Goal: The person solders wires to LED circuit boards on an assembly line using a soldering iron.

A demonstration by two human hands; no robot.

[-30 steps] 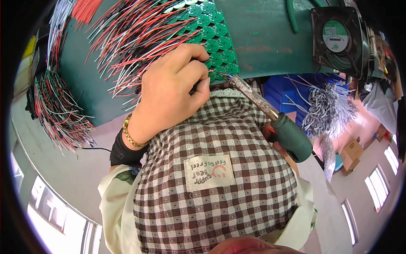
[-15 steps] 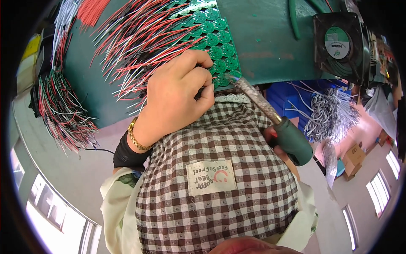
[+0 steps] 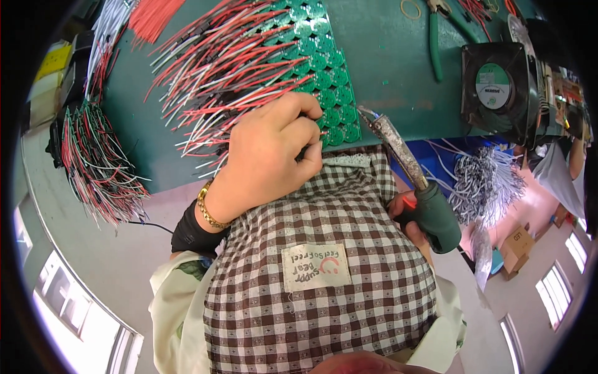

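Observation:
My left hand [image 3: 274, 142] is closed over the near left edge of a green circuit board panel [image 3: 335, 96] made of several round boards. Its fingers are curled in a pinch, and a bit of red wire shows at the fingertips; the rest of that wire is hidden. Red, black and white wires [image 3: 218, 81] fan out leftward from the panel. In my right hand [image 3: 408, 218], partly hidden behind the handle, is a soldering iron [image 3: 402, 149] with a dark green grip and red trigger. Its tip is just off the panel's right edge.
A black fan [image 3: 498, 87] stands at the table's right, with green-handled pliers [image 3: 435, 47] beyond it to the left. A wire bundle [image 3: 103, 162] hangs at the left edge. White and grey wires [image 3: 486, 184] spill from a blue bin [image 3: 430, 159].
The soldering iron's tip has moved from over the panel's near corner to beyond its right edge. My left hand keeps its pinch at the panel. The whole view has shifted slightly.

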